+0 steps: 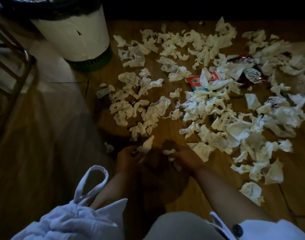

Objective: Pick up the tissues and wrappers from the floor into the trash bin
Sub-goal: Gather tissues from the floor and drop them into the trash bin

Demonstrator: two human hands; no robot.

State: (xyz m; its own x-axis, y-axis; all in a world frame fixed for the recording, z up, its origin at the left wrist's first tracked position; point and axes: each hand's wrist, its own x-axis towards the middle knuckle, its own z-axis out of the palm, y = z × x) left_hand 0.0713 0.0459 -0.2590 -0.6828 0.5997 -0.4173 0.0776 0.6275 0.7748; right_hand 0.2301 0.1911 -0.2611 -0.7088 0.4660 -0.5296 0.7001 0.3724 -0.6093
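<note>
Several crumpled white tissues (196, 104) lie scattered over the wooden floor (165, 132), thickest at the right. A red and white wrapper (194, 81) and a dark maroon wrapper (252, 75) lie among them. The white trash bin (75, 38) with a black liner stands at the upper left. My left hand (126, 158) grips a white tissue (146, 146) low over the floor. My right hand (186, 157) pinches a small crumpled tissue (169, 152) close to it. Both hands are in shadow near the front of the pile.
A metal chair frame (18, 63) stands at the far left beside the bin. A white cloth bag (89, 193) hangs from my left forearm. A pale floor strip (49, 104) runs along the left side.
</note>
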